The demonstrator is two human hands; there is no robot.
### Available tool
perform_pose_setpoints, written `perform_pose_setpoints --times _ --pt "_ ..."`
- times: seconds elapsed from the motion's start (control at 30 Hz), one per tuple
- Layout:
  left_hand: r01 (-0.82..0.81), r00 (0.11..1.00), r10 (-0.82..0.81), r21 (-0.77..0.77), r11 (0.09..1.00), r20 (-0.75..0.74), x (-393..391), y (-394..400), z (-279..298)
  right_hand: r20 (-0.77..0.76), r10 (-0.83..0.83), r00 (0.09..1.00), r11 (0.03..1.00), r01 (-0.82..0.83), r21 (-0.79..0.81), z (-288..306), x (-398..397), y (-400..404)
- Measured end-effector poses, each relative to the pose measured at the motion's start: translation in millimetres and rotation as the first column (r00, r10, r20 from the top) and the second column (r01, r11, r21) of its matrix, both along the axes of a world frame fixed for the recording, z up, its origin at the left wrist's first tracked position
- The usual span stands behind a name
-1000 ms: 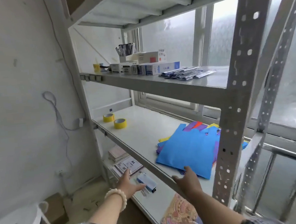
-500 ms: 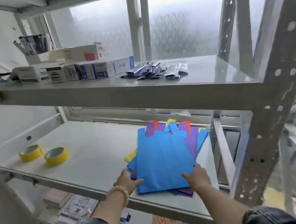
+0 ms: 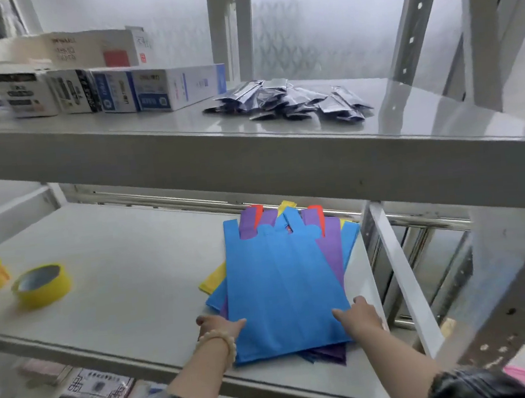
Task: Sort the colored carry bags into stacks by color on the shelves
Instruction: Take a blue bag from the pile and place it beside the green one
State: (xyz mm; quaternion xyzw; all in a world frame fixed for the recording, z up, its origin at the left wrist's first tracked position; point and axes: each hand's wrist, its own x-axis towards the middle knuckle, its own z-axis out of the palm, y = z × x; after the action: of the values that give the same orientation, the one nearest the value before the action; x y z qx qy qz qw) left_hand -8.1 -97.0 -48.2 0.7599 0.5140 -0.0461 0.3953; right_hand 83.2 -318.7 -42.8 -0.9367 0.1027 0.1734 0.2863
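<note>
A mixed pile of flat carry bags lies on the white middle shelf (image 3: 127, 276), near its right end. A blue bag (image 3: 282, 286) is on top. Purple bags (image 3: 333, 249), a yellow bag (image 3: 213, 280) and red handle strips (image 3: 257, 213) stick out from under it. My left hand (image 3: 217, 326), with a bead bracelet on its wrist, holds the blue bag's lower left edge with the thumb on top. My right hand (image 3: 359, 318) holds the lower right edge the same way. The fingers under the pile are hidden.
Two yellow tape rolls (image 3: 42, 286) sit at the left of the middle shelf. The upper shelf (image 3: 251, 164) carries boxes (image 3: 160, 88) and dark packets (image 3: 290, 101). A perforated post (image 3: 518, 270) and a diagonal brace (image 3: 404, 281) stand to the right. Booklets (image 3: 93, 391) lie on the shelf below.
I have come closer to the shelf and turned right. Both hands rose from below the shelf edge to the near edge of the bag pile and now hold the blue bag.
</note>
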Motion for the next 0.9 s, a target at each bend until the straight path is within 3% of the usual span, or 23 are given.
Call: perform_pose_setpoints --times 0.17,0.33,0.47,0.77,0.9 --pt "0.111 0.993 -0.112 -0.024 0.994 -0.046 8 8 3 -0.038 -0.059 0.998 0.997 0.057 -0.053 -1 5 14" --pt "0.173 0.979 -0.172 -0.003 0.985 -0.111 9 8 6 -0.134 -0.174 0.975 0.984 0.178 0.016 2 11 16" --pt "0.205 0.966 -0.193 0.054 0.977 -0.173 14 7 12 -0.087 -0.225 0.971 0.974 0.224 -0.015 3 9 19" --pt "0.31 0.941 -0.294 0.079 0.947 -0.164 13 6 26 -0.126 -0.032 0.992 0.999 0.028 -0.039 15 13 19" --pt "0.194 0.969 -0.175 0.095 0.976 -0.174 10 15 14 -0.206 0.022 0.978 0.984 0.014 0.175 22 19 23"
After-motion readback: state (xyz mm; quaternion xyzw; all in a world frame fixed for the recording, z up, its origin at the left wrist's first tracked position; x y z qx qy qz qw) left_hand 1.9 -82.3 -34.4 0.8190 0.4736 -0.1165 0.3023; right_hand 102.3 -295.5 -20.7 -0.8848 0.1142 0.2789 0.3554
